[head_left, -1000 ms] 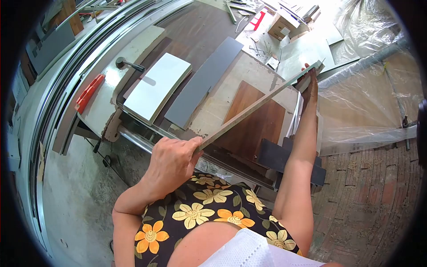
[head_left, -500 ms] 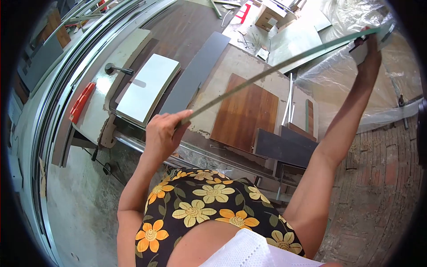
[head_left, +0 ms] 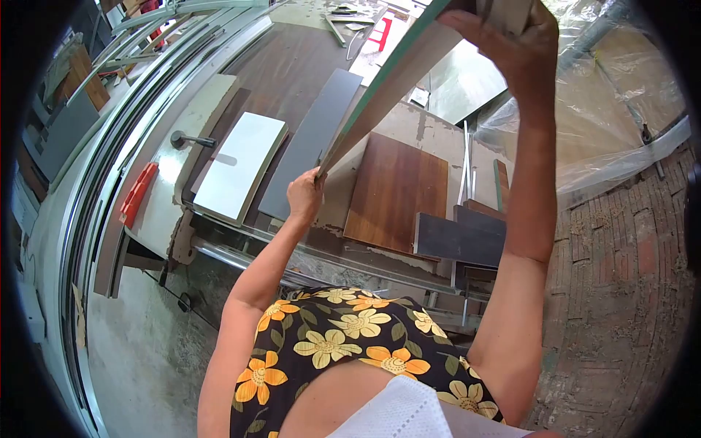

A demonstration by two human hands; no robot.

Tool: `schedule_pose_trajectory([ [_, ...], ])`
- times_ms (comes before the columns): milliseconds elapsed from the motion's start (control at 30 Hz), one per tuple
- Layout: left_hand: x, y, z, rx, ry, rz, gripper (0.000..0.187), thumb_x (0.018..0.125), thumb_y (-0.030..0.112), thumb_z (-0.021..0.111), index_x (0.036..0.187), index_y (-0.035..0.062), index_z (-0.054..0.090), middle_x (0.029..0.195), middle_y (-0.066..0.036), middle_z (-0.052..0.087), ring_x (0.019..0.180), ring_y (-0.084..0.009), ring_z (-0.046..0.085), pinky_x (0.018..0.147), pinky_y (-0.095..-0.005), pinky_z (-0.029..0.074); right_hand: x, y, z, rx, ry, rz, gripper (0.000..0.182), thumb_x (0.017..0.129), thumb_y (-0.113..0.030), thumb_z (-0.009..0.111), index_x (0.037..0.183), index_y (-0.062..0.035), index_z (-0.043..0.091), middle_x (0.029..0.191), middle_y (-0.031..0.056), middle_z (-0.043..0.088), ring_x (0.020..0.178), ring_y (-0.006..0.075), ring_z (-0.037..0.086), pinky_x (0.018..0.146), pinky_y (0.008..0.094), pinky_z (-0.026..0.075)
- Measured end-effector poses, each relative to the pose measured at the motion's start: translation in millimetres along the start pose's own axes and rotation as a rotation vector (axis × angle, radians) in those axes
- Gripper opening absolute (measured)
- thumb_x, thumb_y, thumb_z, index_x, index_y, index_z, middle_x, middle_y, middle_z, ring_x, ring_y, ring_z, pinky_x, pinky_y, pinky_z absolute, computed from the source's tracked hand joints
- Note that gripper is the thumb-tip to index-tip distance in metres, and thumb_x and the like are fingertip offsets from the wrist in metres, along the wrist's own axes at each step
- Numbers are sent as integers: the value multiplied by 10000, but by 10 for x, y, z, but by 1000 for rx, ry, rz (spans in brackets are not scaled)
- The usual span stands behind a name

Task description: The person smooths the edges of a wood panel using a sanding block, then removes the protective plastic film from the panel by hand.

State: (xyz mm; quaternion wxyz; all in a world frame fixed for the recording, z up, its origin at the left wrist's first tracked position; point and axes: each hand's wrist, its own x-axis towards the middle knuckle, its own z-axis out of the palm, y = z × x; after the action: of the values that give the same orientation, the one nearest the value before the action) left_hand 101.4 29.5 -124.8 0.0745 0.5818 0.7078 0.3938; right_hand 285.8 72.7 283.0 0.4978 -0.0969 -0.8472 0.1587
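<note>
Left hand (head_left: 305,191) fingers pinch long strip (head_left: 380,95) at its near end; right hand (head_left: 511,44) grips far end. Stiff, probably light; hold both ends.

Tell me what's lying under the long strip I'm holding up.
Under the strip, held by the left hand and right hand, lie a grey board and a brown panel on the table. The strip hides part of the table.

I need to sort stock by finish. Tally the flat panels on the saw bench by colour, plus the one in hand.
White panel: 1
Grey panel: 1
Brown wood-grain panel: 1
Dark panel at the near edge: 1
Green-edged panel, held up by the left hand and right hand: 1
Total: 5
</note>
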Motion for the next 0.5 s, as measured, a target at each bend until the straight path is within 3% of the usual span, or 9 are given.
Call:
schedule_pose_trajectory([
  [67,-13,-55,18,-4,-16,-9,239,870,260,600,1041,107,663,990,-85,679,872,-293,648,747,-435,491,-11,-78,103,111,9,63,511,669,11,797,1128,5,572,890,63,665,787,126,646,698,271,564],
  [167,117,28,-238,38,-297,-41,394,852,311,620,1164,70,607,1143,-131,629,1006,-309,613,825,-441,479,34,-2,115,98,57,14,561,671,20,795,1171,1,543,936,50,645,843,110,617,736,261,540],
  [267,217,200,-750,132,-332,51,650,806,345,682,1333,33,464,1317,-209,502,1189,-329,516,952,-423,441,-48,93,79,-183,187,96,594,657,-60,810,1180,16,537,986,61,628,892,144,592,810,289,498],
  [300,301,330,-993,-48,-333,92,763,776,353,719,1377,18,390,1367,-227,441,1252,-333,453,1004,-423,400,-122,310,40,-231,269,96,605,657,-77,810,1186,19,534,1009,71,623,922,151,585,833,299,491],
  [333,374,492,-1273,-225,-336,132,882,746,360,756,1421,4,316,1417,-246,381,1316,-337,390,1057,-422,358,-43,-28,79,-85,149,231,612,658,-108,820,1185,31,540,1053,109,607,999,170,558,875,314,469],
  [433,454,1207,-1986,-563,-92,311,916,715,346,799,1432,37,321,1430,-205,391,1305,-328,398,1065,-463,325,-54,258,-15,-336,98,-128,623,646,-178,844,1156,41,559,1084,131,595,1030,178,541,896,313,449],
  [467,493,1399,-2127,-540,-12,417,885,714,342,801,1428,78,350,1410,-188,423,1278,-312,433,1034,-475,354,-74,25,83,-228,156,43,590,659,-215,843,1119,42,578,1041,127,600,989,179,549,865,316,452],
  [500,538,1590,-2211,-522,68,472,868,715,332,800,1419,82,359,1386,-185,450,1255,-313,457,1017,-470,372,-60,16,87,-218,142,27,575,671,-216,836,1118,39,580,1032,121,599,969,180,553,851,318,455],
])
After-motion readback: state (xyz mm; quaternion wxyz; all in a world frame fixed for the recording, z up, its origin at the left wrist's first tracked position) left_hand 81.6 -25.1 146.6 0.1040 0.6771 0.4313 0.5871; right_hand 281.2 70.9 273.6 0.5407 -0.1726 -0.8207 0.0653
